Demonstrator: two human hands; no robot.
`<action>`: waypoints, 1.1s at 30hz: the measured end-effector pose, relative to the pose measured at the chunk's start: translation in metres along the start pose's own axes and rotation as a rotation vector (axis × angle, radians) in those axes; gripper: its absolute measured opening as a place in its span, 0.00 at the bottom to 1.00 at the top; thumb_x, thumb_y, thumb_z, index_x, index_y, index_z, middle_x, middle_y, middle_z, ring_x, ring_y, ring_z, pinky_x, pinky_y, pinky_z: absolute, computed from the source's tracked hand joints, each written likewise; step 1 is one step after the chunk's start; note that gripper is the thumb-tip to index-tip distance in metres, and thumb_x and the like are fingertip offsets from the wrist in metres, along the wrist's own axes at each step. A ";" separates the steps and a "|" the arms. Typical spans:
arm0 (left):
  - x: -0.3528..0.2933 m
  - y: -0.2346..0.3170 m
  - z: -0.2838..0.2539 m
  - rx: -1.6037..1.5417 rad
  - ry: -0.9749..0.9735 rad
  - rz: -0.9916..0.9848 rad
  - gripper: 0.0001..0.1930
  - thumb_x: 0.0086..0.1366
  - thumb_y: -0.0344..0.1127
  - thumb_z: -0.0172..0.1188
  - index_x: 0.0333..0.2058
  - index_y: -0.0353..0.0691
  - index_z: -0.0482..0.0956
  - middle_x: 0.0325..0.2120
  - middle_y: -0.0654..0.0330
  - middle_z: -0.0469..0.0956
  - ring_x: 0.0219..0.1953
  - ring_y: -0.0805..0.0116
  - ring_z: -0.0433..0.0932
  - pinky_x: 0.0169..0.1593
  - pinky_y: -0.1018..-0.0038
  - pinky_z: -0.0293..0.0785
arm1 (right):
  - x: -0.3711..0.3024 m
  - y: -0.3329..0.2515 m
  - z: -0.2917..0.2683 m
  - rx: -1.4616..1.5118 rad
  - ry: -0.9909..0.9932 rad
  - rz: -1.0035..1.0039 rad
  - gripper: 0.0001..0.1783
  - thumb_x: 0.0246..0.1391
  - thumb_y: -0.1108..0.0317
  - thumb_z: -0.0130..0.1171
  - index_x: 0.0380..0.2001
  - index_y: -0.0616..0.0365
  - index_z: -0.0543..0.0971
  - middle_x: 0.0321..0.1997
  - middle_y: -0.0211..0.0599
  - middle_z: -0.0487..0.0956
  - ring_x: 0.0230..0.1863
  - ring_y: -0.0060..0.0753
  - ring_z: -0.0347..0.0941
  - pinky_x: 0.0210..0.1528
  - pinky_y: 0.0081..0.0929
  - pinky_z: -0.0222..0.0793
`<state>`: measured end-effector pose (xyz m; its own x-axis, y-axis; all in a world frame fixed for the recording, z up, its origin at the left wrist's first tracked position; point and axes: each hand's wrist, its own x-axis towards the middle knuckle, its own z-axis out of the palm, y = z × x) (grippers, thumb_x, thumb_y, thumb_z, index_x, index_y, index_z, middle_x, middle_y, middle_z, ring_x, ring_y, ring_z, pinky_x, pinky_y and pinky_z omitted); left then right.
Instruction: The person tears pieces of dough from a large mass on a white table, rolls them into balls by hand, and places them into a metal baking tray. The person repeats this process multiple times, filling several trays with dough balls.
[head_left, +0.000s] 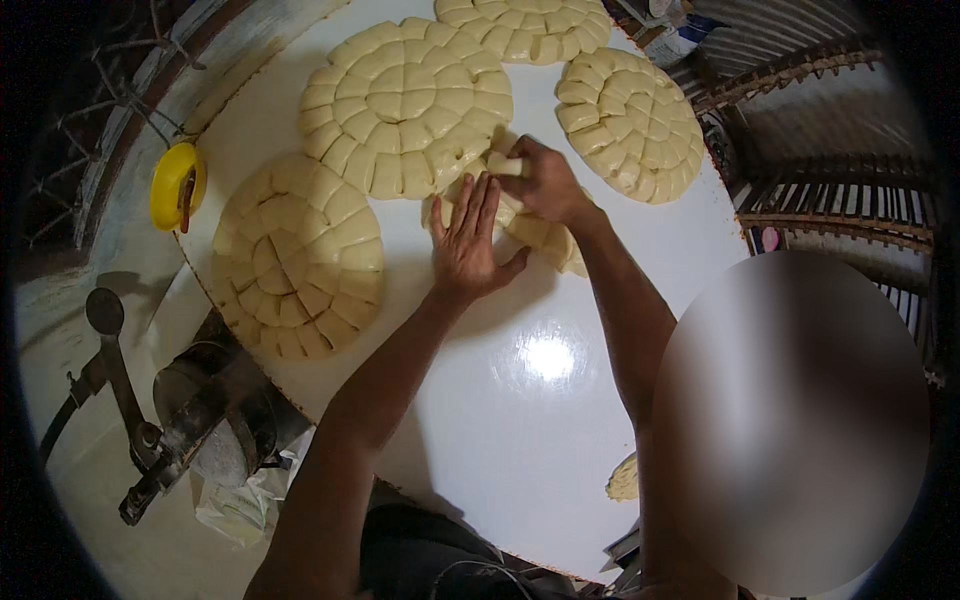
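Note:
My left hand [466, 245] lies palm down near the middle of the white table [480, 410], fingers stretched out over a strip of pale dough. Just to its right, my right hand [548, 182] is closed around a small pale dough piece [506, 164]. Under and beside the right wrist, more cut dough [548, 238] rests on the table, partly hidden by both hands. Beyond my hands sits a large round of dough [405, 105], scored into many blocks. Another scored round [298, 260] lies to the left, and a third [632, 125] to the right.
At the far edge is one more dough round [530, 25]. A yellow bowl [178, 188] with a brown-handled tool stands by the left edge. A metal machine with a lever [125, 390] is at lower left. Near my right forearm lies a dough scrap [623, 478]. A blurred patch covers the lower right.

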<state>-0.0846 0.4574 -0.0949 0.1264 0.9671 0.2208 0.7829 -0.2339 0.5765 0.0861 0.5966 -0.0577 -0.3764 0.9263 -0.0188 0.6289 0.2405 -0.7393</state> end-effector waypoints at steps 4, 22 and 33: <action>-0.005 -0.004 0.000 0.091 -0.016 -0.015 0.54 0.62 0.64 0.69 0.78 0.38 0.61 0.81 0.51 0.58 0.85 0.53 0.50 0.78 0.28 0.37 | 0.012 0.003 -0.045 0.737 0.525 0.214 0.17 0.64 0.72 0.73 0.52 0.61 0.79 0.49 0.34 0.84 0.49 0.28 0.80 0.52 0.29 0.78; -0.290 0.194 -0.006 -1.287 -1.327 -0.150 0.26 0.68 0.40 0.79 0.60 0.36 0.82 0.57 0.57 0.83 0.61 0.69 0.79 0.67 0.66 0.75 | -0.596 -0.190 -0.002 0.269 0.319 0.558 0.28 0.47 0.84 0.70 0.55 0.60 0.84 0.57 0.48 0.84 0.60 0.49 0.82 0.61 0.42 0.80; -0.376 0.235 0.000 -0.522 -1.033 -0.102 0.17 0.75 0.44 0.69 0.48 0.34 0.82 0.48 0.54 0.82 0.53 0.61 0.81 0.55 0.60 0.80 | -0.894 -0.170 0.025 0.943 1.323 0.932 0.13 0.59 0.69 0.73 0.45 0.64 0.85 0.45 0.33 0.85 0.46 0.29 0.81 0.44 0.27 0.79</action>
<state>0.0523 0.0389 -0.0422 0.7021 0.5488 -0.4537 0.5023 0.0699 0.8619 0.2990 -0.2793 0.0681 0.8148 0.3554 -0.4581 -0.4124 -0.2000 -0.8888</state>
